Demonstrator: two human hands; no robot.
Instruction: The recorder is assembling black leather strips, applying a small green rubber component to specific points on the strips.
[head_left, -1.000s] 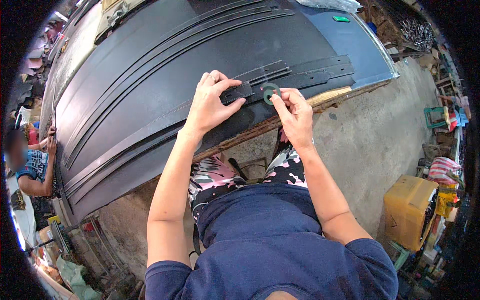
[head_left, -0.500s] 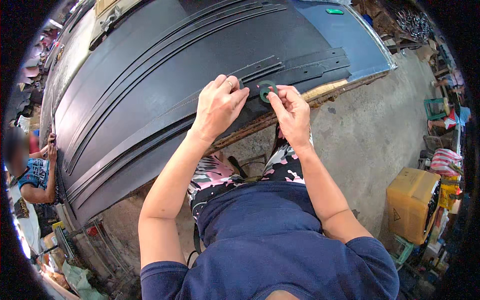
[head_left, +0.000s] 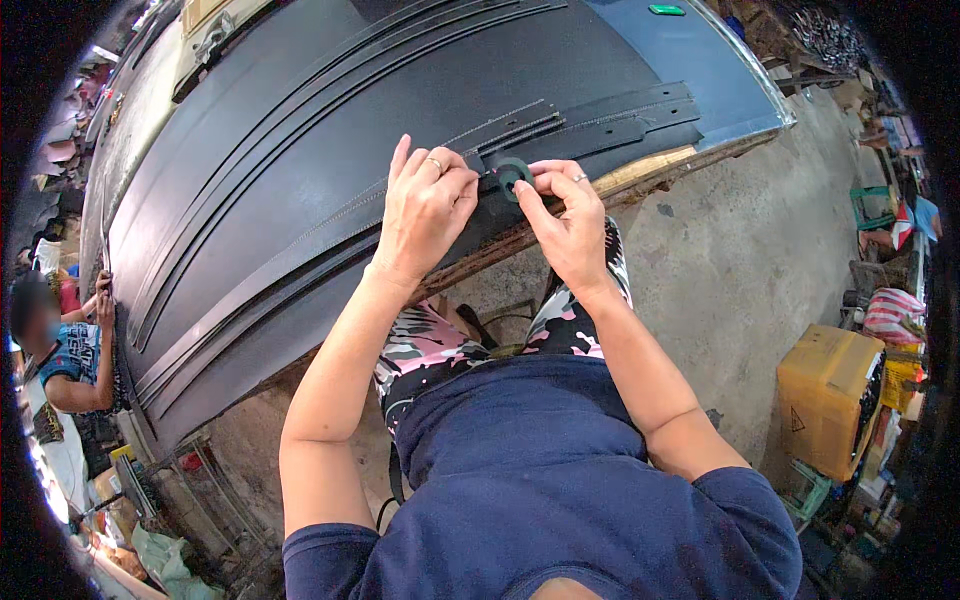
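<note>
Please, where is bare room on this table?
Bare: the black sheet between upper strips and lower straps; the blue surface between green object and strap ends. Crowded: near the left hand and right hand, with straps and green ring.

Soft, fairly bright light falls on the bench, leaving a pale sheen on the black sheet toward the bench's left end and a bluish gloss by its far right corner. Shade gathers below its near edge. The right hand looks clear, the ring softer. Patches at the left rim burn white; straight edges bow, and corners fall to grainy black.
</note>
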